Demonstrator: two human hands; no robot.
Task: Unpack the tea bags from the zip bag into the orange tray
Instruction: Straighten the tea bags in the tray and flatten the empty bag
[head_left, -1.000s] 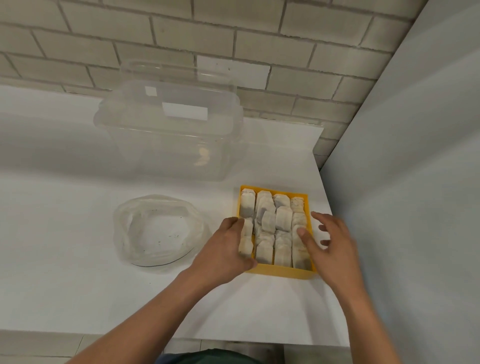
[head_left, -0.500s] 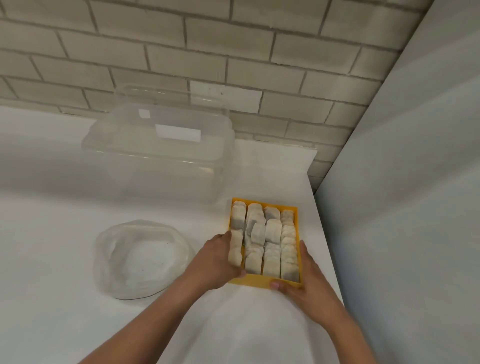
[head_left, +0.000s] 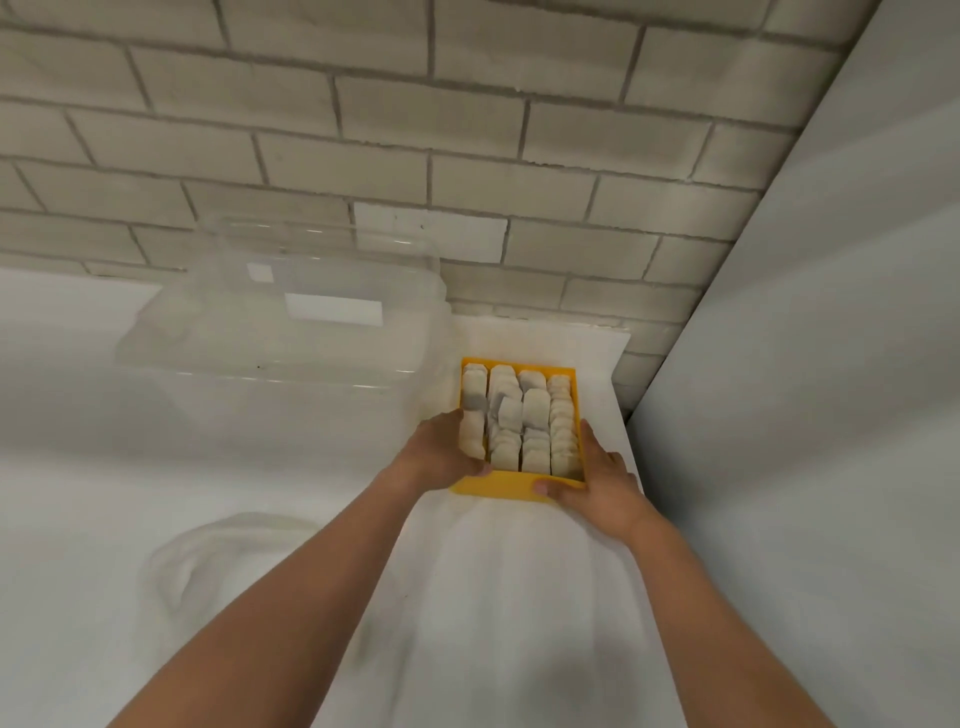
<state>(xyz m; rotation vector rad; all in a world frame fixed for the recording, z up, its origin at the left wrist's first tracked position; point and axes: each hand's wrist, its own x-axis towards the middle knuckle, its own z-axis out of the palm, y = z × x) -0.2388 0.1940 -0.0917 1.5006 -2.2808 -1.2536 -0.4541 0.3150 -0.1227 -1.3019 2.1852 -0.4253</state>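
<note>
Counter (head_left: 260, 493) with a clear box (head_left: 280, 343) beyond the left hand, and an orange tray (head_left: 498, 486) gripped between both hands.
The limp zip bag (head_left: 208, 561) lies left of the left forearm. Left hand (head_left: 441, 452) clasps the tray's left side; right hand (head_left: 597, 483) clasps its near right corner, thumb on the front wall. Tea bags (head_left: 519, 421) fill the tray.

One orange tray (head_left: 496, 489), four rows of tea bags (head_left: 535, 415), one zip bag (head_left: 208, 561), one clear bin (head_left: 280, 332), two hands

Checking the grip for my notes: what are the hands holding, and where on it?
Both hold the orange tray: left hand on its left side, right hand at its near right corner.
</note>
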